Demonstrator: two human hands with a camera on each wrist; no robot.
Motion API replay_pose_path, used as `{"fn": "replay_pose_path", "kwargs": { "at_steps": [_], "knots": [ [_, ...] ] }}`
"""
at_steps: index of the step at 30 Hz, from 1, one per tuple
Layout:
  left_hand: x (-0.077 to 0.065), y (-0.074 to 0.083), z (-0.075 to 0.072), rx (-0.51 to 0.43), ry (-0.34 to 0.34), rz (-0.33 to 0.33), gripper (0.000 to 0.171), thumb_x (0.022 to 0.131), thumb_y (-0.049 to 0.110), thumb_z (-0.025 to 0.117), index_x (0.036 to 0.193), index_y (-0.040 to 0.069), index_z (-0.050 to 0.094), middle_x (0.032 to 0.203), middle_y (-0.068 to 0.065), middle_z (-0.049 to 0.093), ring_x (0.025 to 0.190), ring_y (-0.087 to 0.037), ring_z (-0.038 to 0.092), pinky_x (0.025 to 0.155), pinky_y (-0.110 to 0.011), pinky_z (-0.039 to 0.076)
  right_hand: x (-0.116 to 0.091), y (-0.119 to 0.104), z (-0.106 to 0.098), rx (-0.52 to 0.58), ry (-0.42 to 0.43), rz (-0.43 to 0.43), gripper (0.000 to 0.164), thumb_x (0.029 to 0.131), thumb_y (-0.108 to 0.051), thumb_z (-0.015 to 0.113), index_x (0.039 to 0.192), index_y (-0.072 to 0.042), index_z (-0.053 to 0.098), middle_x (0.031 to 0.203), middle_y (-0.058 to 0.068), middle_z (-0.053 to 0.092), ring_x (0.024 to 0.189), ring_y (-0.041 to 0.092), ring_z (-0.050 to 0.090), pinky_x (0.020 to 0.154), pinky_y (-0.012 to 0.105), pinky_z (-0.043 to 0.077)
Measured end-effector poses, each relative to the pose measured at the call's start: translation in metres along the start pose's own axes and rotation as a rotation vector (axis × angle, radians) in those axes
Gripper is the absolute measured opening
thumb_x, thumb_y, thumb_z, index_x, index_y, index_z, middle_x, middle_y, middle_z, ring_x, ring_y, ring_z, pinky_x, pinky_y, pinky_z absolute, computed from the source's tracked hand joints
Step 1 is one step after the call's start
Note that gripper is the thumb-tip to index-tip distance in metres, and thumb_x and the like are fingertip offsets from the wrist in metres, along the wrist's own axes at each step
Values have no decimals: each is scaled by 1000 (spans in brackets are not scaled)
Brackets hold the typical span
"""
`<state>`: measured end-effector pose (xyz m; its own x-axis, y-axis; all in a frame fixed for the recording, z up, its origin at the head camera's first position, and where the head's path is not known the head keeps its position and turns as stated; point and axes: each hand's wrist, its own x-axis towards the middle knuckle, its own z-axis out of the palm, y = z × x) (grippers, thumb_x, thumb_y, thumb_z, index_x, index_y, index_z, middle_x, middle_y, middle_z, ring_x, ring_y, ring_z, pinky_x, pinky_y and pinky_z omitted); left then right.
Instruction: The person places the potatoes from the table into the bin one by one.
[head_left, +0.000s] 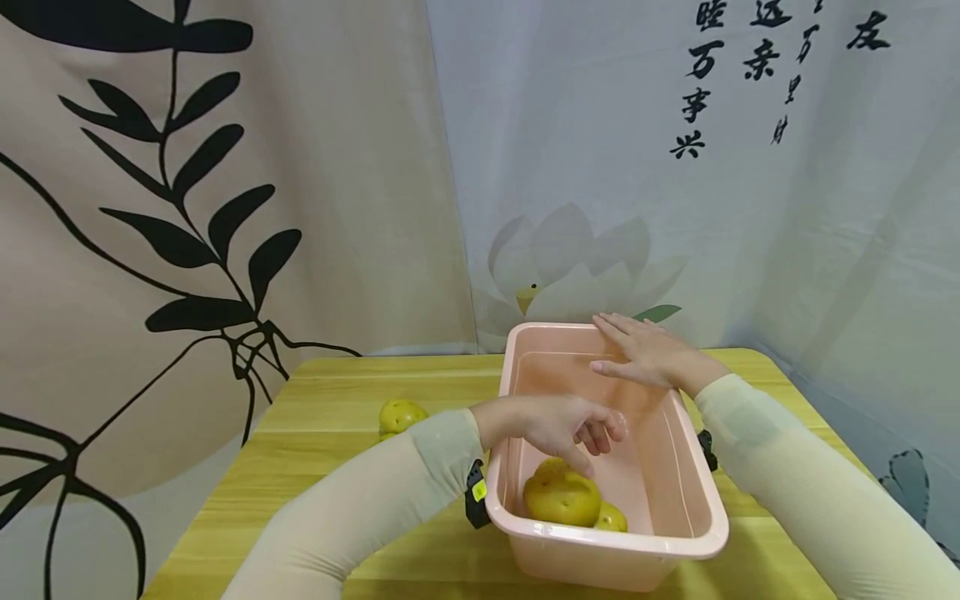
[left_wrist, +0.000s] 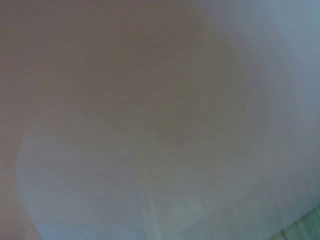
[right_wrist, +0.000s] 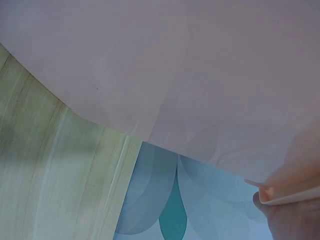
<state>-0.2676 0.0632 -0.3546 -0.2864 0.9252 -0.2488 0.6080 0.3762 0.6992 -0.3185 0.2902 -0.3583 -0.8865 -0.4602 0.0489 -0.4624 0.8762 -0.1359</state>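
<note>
A pink plastic basin [head_left: 600,546] stands on the wooden table. Yellow potatoes [head_left: 562,497] lie at its near left end. My left hand [head_left: 562,427] reaches over the left rim, just above the potatoes, its fingers loosely bent with nothing visible between them. At the far right corner, my right hand [head_left: 648,354] rests on the rim, fingers stretched over it and thumb on the inner side. The right wrist view shows the basin's outer wall [right_wrist: 150,65] and part of that hand at the rim. Blurred basin wall [left_wrist: 160,100] fills most of the left wrist view.
More yellow potatoes [head_left: 402,415] lie on the table [head_left: 322,467] left of the basin, partly hidden by my left forearm. Behind the table hangs a printed curtain [head_left: 360,167] with plant drawings and writing.
</note>
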Motion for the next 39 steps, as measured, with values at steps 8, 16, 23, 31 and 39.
{"fn": "replay_pose_path", "kwargs": {
  "at_steps": [8,16,23,31,39],
  "knots": [
    [-1,-1,-1,31,26,5,54,81,12,78,128,9,52,108,4,63,102,-7,59,92,-21,46,2,-1,1,4,-5,2,94,87,-74,39,155,-15,12,160,11,12,145,32,13,113,59,10],
    [-3,-1,0,31,39,-7,53,81,13,78,127,11,52,107,6,63,102,-5,59,90,-20,45,2,-2,1,-1,-8,0,94,87,-75,38,156,-16,11,160,11,13,145,33,12,112,59,10],
    [-6,-1,0,17,60,5,56,81,14,79,129,9,52,109,7,63,103,-5,59,90,-20,46,2,-4,1,0,-14,1,94,88,-74,39,156,-15,12,160,12,13,145,33,13,113,59,10],
    [-12,-1,-3,-3,122,47,57,80,13,79,131,10,52,113,6,62,103,-6,59,89,-21,48,2,-5,3,-6,3,-19,93,88,-73,39,155,-14,13,159,12,15,145,33,14,113,59,11],
    [-24,6,-11,12,207,67,57,81,10,78,131,10,52,114,5,62,102,-6,60,88,-22,49,1,-6,2,-5,21,-28,89,91,-69,41,155,-12,16,158,15,16,144,36,15,112,60,11]
  ]
}}
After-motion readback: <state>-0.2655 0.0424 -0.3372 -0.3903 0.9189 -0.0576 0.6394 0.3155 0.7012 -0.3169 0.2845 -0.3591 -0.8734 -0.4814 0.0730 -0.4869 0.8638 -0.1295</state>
